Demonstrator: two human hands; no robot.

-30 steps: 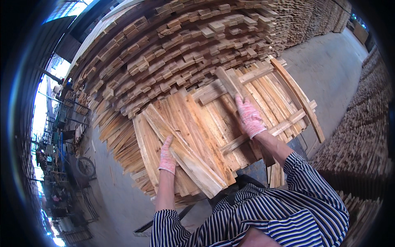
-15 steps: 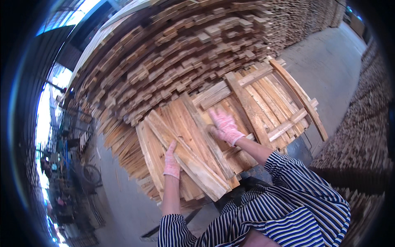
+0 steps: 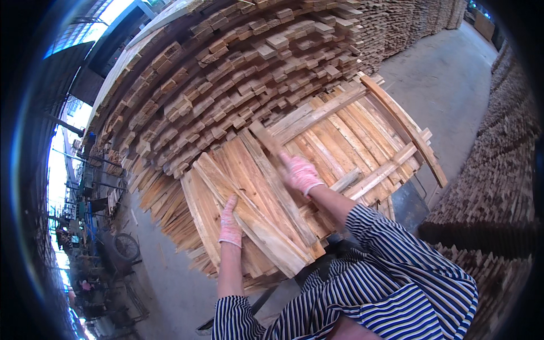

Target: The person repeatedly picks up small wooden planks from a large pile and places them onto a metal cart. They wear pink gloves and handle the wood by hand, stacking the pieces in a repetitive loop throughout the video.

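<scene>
Both my hands wear pink-and-white knit gloves. My left hand (image 3: 230,224) is at the left end of the wood pile, its thumb up against a loose board (image 3: 247,211) lying diagonally over other boards; its fingers are largely hidden. My right hand (image 3: 302,174) is closed around a narrow wooden plank (image 3: 265,137), whose far end sticks out beyond the fingers toward the stacked timber. Under and beside it lie side-by-side boards (image 3: 241,164) on the left and a layer of narrow slats (image 3: 334,141) on the right.
A tall stack of sawn timber (image 3: 226,79) rises just behind the pile. A crosswise batten (image 3: 403,127) lies over the right end of the slats. More stacked wood (image 3: 481,181) stands at right. A wheel (image 3: 126,247) and assorted gear are at left on the grey floor (image 3: 436,73).
The plank that lay across the right-hand slats has shifted left, now in my right hand, which was spread before. My left hand stays by the diagonal board. The view has shifted slightly.
</scene>
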